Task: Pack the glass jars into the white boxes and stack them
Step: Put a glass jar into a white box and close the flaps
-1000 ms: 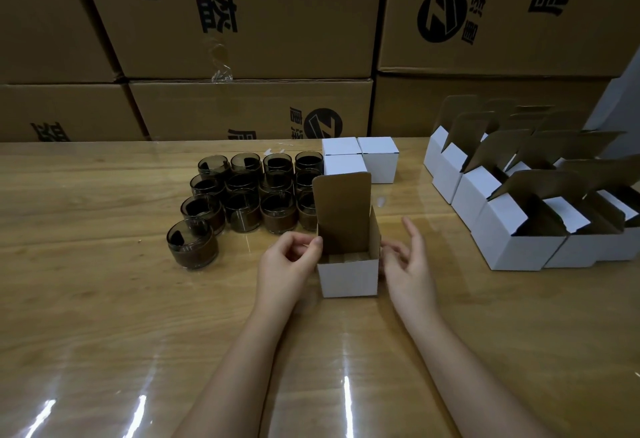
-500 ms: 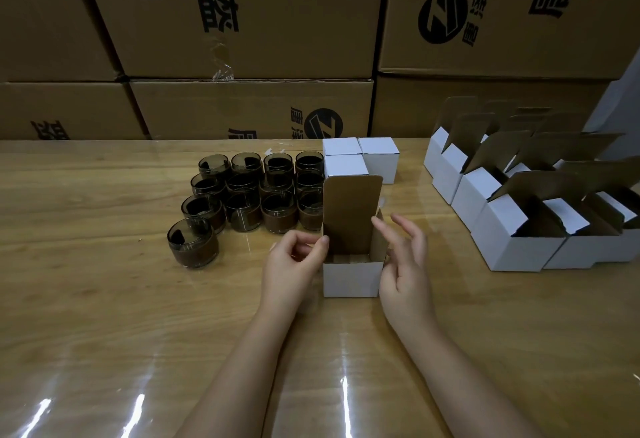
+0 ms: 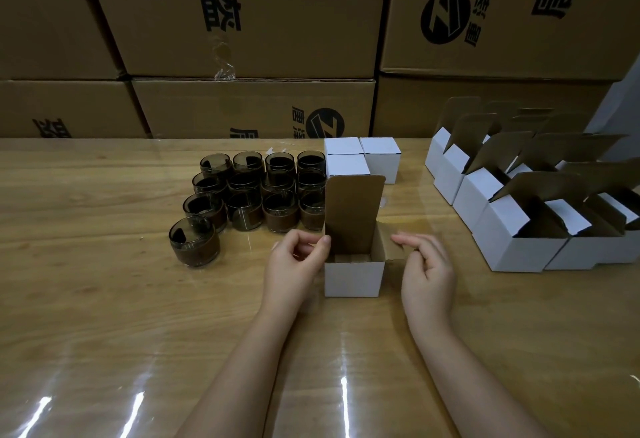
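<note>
A small white box [image 3: 354, 278] stands open in the middle of the table, its brown lid flap upright at the back. My left hand [image 3: 294, 266] pinches the box's left top corner between thumb and curled fingers. To the right of the box, my right hand [image 3: 429, 271] pinches the right side flap, which is folded outward. Several dark glass jars [image 3: 258, 191] stand in rows behind and to the left, with one jar [image 3: 194, 246] nearest at the front left. Three closed white boxes [image 3: 362, 157] sit just behind the open one.
Several open white boxes [image 3: 512, 229] with raised flaps stand in rows on the right. Large brown cartons [image 3: 249, 22] are stacked like a wall along the table's [image 3: 104, 316] far edge. The tabletop has a glossy, reflective cover.
My right hand has gone from over the box's right wall out to the side, and the right side flap is now folded outward. My left hand stays at the left corner.
</note>
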The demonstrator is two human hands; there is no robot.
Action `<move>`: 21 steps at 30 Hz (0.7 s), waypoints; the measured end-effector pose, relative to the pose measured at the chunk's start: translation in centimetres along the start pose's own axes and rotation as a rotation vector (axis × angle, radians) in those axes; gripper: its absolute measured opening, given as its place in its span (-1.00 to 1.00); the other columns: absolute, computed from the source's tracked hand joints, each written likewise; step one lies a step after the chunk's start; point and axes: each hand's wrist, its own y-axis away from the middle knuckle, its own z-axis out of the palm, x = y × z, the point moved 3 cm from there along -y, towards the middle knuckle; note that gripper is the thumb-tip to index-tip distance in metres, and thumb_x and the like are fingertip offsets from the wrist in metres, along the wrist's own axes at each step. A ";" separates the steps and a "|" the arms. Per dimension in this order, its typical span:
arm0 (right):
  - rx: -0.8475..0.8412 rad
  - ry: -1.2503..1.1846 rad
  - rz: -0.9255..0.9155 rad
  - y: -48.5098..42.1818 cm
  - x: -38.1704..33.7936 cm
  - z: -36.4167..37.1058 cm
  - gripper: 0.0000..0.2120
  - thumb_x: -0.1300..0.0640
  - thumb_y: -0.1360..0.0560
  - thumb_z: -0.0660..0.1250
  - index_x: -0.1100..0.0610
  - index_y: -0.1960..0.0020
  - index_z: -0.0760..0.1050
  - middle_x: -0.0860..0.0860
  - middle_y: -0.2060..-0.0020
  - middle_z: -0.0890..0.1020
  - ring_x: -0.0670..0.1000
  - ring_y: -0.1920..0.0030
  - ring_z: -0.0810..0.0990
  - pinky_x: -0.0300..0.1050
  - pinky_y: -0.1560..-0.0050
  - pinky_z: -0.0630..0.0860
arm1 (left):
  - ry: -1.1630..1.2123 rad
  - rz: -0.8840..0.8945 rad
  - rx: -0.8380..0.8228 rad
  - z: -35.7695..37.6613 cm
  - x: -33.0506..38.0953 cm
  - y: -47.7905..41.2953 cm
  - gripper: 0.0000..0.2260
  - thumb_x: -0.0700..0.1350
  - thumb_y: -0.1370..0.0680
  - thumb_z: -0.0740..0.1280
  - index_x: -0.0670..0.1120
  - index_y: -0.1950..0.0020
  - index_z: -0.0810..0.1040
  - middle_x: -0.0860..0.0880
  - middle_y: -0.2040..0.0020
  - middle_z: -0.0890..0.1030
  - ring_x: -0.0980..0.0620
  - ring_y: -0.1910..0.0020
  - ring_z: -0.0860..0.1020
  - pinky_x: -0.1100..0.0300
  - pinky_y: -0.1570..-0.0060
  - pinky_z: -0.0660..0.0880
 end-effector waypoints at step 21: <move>-0.171 -0.169 0.251 0.0 0.2 0.6 -0.94 0.10 -0.53 0.31 -0.06 0.05 0.53 -0.12 0.15 0.64 -0.25 0.10 0.58 -0.44 0.16 0.48 | -0.111 0.071 -0.013 -0.3 0.7 0.1 -0.88 0.10 -0.46 0.35 0.13 0.26 0.53 0.15 0.27 0.54 0.13 0.04 0.48 0.28 0.17 0.39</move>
